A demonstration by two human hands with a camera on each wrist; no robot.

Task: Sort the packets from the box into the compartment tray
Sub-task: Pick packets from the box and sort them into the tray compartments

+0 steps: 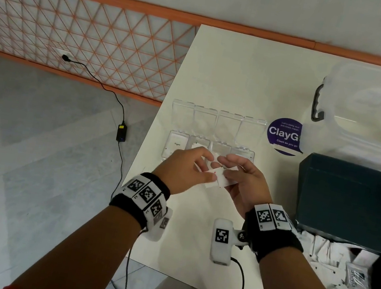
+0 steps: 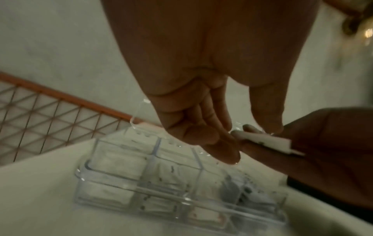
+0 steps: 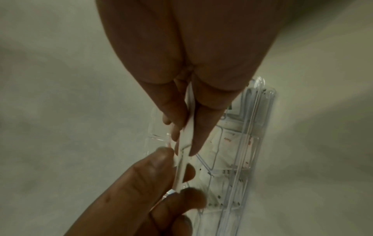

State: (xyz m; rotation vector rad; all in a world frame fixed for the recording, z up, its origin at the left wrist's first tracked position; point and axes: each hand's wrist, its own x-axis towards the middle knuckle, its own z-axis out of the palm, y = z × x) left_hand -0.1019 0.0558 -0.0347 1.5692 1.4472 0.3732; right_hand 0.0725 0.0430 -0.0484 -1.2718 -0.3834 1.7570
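Note:
Both hands meet above the near edge of the clear compartment tray [image 1: 178, 134], whose lids stand open behind it. My right hand [image 1: 234, 174] pinches a small stack of white packets [image 1: 218, 180] between thumb and fingers. My left hand [image 1: 201, 169] pinches the left end of the same packets [image 2: 266, 141] with thumb and forefinger. In the right wrist view the packets [image 3: 187, 132] show edge-on between my fingers, above the tray [image 3: 252, 143]. The tray [image 2: 113, 178] holds white packets in its compartments; the leftmost one reads "Sugar". The dark box [image 1: 352, 196] with loose packets [image 1: 330, 263] sits at the right.
A clear plastic storage tub [image 1: 371, 111] with a dark handle stands at the back right, beside a purple round sticker [image 1: 284, 135]. The white table [image 1: 233, 76] ends at its left edge near the tray. A cable and power adapter [image 1: 121, 131] lie on the floor.

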